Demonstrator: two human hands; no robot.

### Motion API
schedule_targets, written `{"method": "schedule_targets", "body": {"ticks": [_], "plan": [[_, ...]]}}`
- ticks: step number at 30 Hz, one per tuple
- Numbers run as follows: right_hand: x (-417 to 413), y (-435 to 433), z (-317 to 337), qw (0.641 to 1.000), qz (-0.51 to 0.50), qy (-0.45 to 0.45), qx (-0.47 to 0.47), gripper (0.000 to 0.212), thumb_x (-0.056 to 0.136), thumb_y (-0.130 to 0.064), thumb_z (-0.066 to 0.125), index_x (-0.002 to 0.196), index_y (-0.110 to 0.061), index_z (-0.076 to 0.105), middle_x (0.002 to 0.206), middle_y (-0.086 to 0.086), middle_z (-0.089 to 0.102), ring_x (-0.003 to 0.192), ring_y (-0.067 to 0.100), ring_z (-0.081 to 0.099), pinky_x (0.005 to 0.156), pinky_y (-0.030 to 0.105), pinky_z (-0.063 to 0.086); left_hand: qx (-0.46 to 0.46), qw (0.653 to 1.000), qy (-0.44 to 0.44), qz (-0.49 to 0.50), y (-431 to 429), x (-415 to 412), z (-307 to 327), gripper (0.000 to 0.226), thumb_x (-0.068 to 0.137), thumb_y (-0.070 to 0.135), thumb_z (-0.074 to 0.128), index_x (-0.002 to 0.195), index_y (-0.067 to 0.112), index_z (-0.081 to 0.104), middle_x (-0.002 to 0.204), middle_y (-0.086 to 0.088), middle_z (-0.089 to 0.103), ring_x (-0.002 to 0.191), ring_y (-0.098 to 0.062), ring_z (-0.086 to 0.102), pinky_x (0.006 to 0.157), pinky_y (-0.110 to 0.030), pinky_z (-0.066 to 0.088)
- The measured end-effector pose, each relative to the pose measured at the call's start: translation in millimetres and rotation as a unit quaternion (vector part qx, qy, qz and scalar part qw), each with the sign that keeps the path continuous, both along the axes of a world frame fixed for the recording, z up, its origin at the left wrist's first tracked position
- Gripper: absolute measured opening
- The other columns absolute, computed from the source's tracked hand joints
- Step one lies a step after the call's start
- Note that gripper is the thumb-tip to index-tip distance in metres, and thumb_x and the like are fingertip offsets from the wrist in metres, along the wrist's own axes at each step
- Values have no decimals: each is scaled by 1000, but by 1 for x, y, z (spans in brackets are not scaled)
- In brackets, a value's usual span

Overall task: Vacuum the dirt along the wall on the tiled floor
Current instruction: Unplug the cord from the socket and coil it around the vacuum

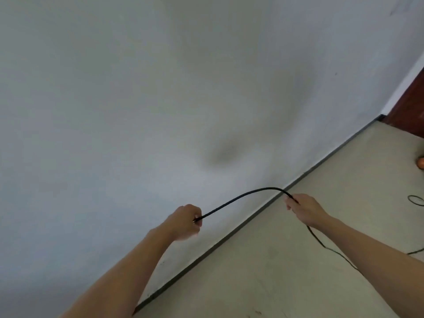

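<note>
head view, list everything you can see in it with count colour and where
wall: one, pale grey-white, fills the left and top
skirting strip: one, dark, along the foot of the wall
floor: one, beige, lower right
cord: one, black, arches between both hands, then trails onto the floor at the right
door: one, dark reddish brown, far right edge, partly in view
small thing: one, orange, on the floor at the right edge; cannot tell what
left hand: one, grips the cord's end near the wall
right hand: one, pinches the cord over the floor
</note>
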State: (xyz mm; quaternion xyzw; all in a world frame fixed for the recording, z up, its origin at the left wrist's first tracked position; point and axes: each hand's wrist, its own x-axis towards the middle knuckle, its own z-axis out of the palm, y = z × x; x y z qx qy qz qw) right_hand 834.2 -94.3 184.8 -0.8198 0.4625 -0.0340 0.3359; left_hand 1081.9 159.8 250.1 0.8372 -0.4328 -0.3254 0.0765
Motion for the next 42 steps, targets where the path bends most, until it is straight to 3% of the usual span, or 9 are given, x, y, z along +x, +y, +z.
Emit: {"method": "schedule_targets", "body": {"ticks": [4,10,16,20,24,30,34,37,42], "plan": [[14,-1,35,998,-36,-29,-33,41,101,-41,49,71,-15,60,61,-2,54,55,14,49,52,30,33,-62,950,271,145,-32,3,15,19,85,1,42,77,7,58,56,-3,40,47,-14,26,46,-23,22],[-69,-25,27,981,-136,112,-82,31,93,-42,60,71,-21,54,70,0,60,68,19,57,54,30,35,-199,867,406,207,-79,38,52,32,95,26,57,67,12,50,49,6,23,39,-9,16,37,-20,13],[-180,-39,-15,945,-286,157,5,33,100,-38,53,76,-16,53,71,1,54,76,25,58,52,29,34,-365,708,501,337,-153,57,82,34,99,31,53,69,17,45,45,9,25,34,-6,20,33,-18,16],[-208,-59,-20,946,-290,147,17,37,105,-38,38,80,-14,52,78,5,60,87,30,64,65,32,39,-365,783,410,294,-211,16,77,27,99,28,53,80,10,55,46,6,33,36,-7,25,35,-19,21],[-183,-92,18,976,-93,191,-49,26,105,-45,28,98,-23,39,76,-1,56,73,24,55,66,36,41,-315,894,296,119,-269,-65,59,14,96,16,58,96,4,64,63,-5,61,46,-12,37,44,-24,29],[-168,-149,97,977,85,26,-192,21,106,-35,37,101,-20,50,69,-12,47,62,15,43,61,30,31,-186,940,284,-38,-353,-170,46,13,96,20,56,105,12,60,101,1,72,63,-15,55,53,-25,39],[-196,-201,113,973,24,-46,-225,20,103,-37,46,99,-20,56,65,-14,44,61,10,42,58,28,28,-98,938,325,-75,-394,-221,52,23,102,20,42,99,5,58,68,-7,67,47,-11,41,44,-20,27],[-229,-240,91,973,-73,-10,-218,19,95,-42,60,92,-23,59,61,-13,47,61,12,46,57,29,32,-134,932,330,-66,-424,-236,70,28,101,26,48,88,5,62,53,3,40,42,-6,30,42,-18,21],[-318,-295,7,940,-314,121,-60,26,97,-41,55,76,-26,50,78,-3,58,80,21,57,64,28,38,-218,906,361,-40,-477,-219,105,27,99,28,52,90,4,60,50,4,32,44,-9,23,42,-19,22]]}}
